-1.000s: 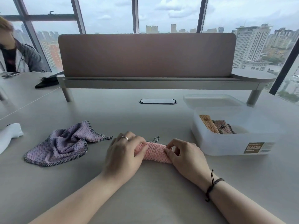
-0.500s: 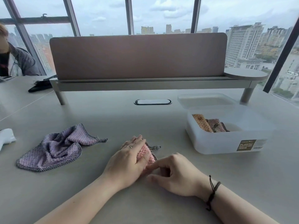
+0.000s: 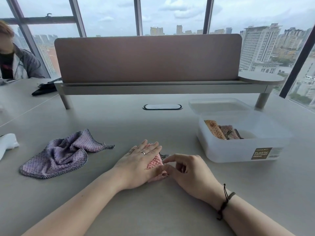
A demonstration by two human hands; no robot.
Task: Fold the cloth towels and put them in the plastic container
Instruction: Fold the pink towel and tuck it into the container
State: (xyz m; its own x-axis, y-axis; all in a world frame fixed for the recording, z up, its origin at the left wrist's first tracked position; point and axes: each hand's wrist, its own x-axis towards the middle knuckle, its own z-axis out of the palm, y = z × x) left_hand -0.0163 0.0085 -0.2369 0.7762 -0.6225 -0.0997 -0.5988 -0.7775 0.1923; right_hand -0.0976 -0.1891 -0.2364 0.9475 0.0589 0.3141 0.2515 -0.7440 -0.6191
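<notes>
left hand [image 3: 142, 160] flat, pressing pink towel [image 3: 154, 161]; right hand [image 3: 189, 171] loosely curled, fingertips touching towel.

A high-rise office; long grey shared desks [image 3: 105, 120] carry a mauve privacy divider [image 3: 148, 58] on a raised shelf [image 3: 163, 88] and an oval cable grommet [image 3: 162, 106]; floor-to-ceiling windows [image 3: 172, 14] overlook city towers; another person [image 3: 15, 60] sits at the neighbouring desk.
</notes>
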